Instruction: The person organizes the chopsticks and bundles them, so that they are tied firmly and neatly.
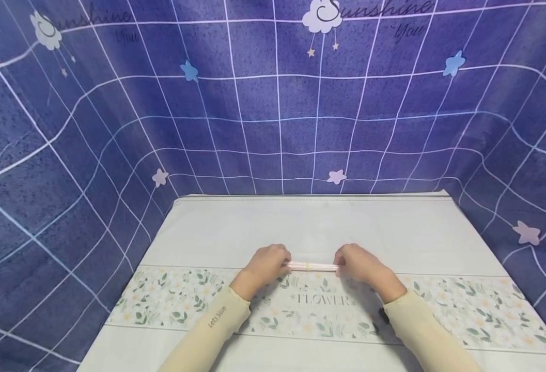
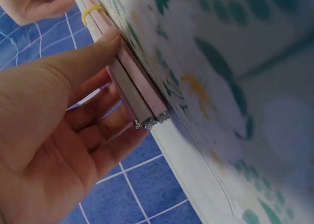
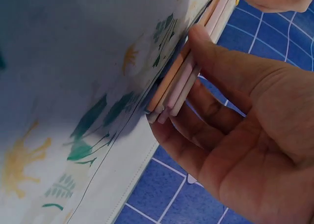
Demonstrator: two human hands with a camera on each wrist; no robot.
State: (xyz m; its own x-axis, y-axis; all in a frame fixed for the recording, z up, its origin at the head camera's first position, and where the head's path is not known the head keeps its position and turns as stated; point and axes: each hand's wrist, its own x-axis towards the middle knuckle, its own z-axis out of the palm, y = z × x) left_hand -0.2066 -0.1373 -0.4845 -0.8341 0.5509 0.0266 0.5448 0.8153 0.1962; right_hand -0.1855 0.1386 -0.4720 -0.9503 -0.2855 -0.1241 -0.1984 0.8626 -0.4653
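A bundle of slim pastel sticks (image 1: 321, 267), pink, orange and greyish, lies crosswise just over the table. A yellow band (image 1: 307, 266) goes round its middle. My left hand (image 1: 267, 263) pinches the left end, thumb on top and fingers beneath. At the right end my right hand (image 1: 358, 262) holds it the same way. In the left wrist view the sticks (image 2: 140, 84) show rough, silvery tips. In the right wrist view the sticks (image 3: 184, 81) end in plain pale tips. What kind of sticks they are cannot be told.
The white table cover (image 1: 310, 222) has a flowered strip (image 1: 180, 294) across it, printed with the word FLOWER. A blue cloth (image 1: 254, 129) with white grid lines, stars and clouds hangs behind the table and at both sides.
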